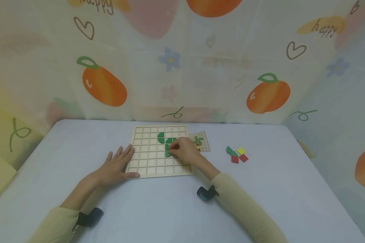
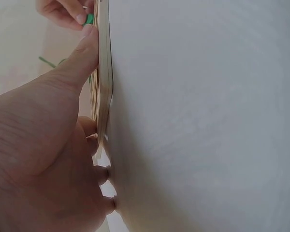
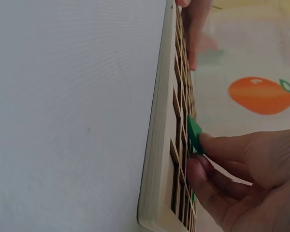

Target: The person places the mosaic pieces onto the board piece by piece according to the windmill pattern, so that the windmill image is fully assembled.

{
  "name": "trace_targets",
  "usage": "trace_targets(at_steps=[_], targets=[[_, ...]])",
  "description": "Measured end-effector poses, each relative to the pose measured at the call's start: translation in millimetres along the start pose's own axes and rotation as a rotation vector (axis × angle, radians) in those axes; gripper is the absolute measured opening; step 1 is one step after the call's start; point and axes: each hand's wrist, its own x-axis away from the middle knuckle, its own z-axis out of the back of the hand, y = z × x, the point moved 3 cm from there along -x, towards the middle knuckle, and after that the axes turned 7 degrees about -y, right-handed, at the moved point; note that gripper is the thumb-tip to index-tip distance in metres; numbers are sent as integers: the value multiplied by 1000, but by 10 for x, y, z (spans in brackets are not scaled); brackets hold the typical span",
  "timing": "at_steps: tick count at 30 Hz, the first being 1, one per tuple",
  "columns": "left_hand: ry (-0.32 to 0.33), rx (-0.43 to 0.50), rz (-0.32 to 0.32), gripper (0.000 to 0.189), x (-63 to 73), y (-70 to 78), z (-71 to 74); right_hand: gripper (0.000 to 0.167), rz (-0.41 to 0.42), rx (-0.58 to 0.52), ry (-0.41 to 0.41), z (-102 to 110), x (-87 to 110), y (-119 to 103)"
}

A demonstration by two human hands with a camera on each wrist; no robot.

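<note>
A square wooden grid board (image 1: 149,162) lies on the table, with several green quarter-round tiles (image 1: 161,137) set in its cells. My right hand (image 1: 184,149) is over the board's right half and pinches a green tile (image 3: 194,134) between thumb and fingertips; the tile is tilted against the grid in the right wrist view. At the board's left edge my left hand (image 1: 114,167) rests with fingers spread. Its thumb lies on the near left corner, and its other fingertips touch the left side. The left wrist view shows this thumb (image 2: 79,60) against the board's edge.
Right of the board lies a small pattern card (image 1: 204,144), partly behind my right hand. Farther right are loose tiles: green ones (image 1: 229,150), a yellow square (image 1: 241,151) and red squares (image 1: 235,159). A printed cloth (image 1: 182,84) hangs behind the white table (image 1: 158,209).
</note>
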Motion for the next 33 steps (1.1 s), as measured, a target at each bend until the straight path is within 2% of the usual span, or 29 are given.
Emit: trace_targets(at_steps=[16, 33], targets=[[3, -4, -4, 106, 7, 11, 15, 7, -11, 20, 8, -34, -28, -27], [9, 8, -10, 105, 14, 31, 17, 13, 56, 5, 3, -36, -27, -51]])
